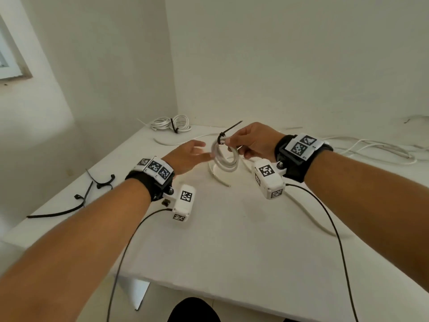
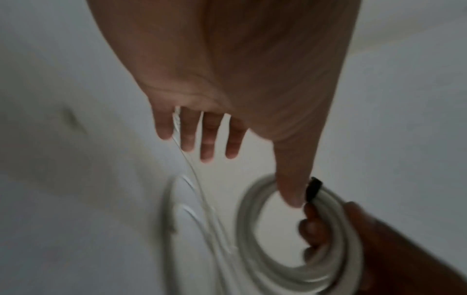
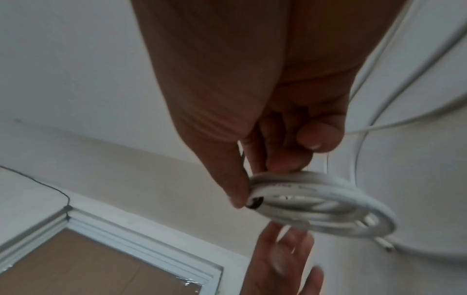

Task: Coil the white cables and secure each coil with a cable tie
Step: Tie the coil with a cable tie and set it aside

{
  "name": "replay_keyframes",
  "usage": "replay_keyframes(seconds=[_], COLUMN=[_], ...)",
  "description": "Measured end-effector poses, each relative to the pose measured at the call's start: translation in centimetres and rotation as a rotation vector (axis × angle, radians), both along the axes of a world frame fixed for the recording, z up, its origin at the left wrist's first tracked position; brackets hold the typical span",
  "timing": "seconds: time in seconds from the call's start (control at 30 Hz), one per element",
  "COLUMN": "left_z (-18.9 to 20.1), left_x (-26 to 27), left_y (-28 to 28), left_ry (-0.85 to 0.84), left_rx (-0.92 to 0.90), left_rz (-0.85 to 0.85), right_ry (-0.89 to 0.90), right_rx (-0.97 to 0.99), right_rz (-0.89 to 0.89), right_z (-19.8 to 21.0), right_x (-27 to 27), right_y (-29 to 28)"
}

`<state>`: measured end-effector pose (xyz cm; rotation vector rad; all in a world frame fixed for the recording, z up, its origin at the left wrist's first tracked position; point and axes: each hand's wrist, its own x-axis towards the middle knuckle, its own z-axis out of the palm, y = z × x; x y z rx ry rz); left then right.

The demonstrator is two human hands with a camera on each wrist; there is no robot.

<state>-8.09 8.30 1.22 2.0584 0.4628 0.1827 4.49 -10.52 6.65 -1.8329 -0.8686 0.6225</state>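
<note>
My right hand (image 1: 251, 141) holds a small white cable coil (image 1: 224, 159) up above the white table (image 1: 232, 240), pinching it at the top where a black cable tie (image 1: 228, 131) wraps it; the tie's tail sticks up and to the right. In the right wrist view the thumb and fingers (image 3: 278, 159) pinch the coil (image 3: 326, 203) at the tie's black head (image 3: 255, 202). My left hand (image 1: 188, 156) is open just left of the coil, fingers straight. In the left wrist view its thumb tip (image 2: 293, 191) lies over the coil (image 2: 298, 239) beside the tie (image 2: 313, 188).
A tied white coil (image 1: 170, 124) lies at the table's far left corner. Loose black cable ties (image 1: 92, 189) lie near the left edge. Uncoiled white cables (image 1: 371, 149) run along the right side, and one curves on the table (image 1: 176, 141) behind the left hand.
</note>
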Motion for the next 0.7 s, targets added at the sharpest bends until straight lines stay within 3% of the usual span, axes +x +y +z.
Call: replay_keyframes(seconds=[0.1, 0.3, 0.47, 0.7], left_z=[-0.6, -1.9, -2.7, -2.8], left_x=[0.1, 1.5, 2.3, 2.5], left_y=[3.3, 5.2, 6.9, 7.4], left_ry=[0.354, 0.640, 0.740, 0.823], left_rx=[0.392, 0.684, 0.683, 0.629], left_rz=[0.031, -0.015, -0.049, -0.123], right_ry=[-0.176, -0.432, -0.719, -0.966], right_rx=[-0.069, -0.201, -0.361, -0.478], right_rz=[-0.107, -0.097, -0.043, 0.016], right_z=[-0.1, 0.6, 0.8, -0.5], right_x=[2.2, 5.1, 7.4, 10.4], right_y=[2.6, 8.8, 15.9, 23.6])
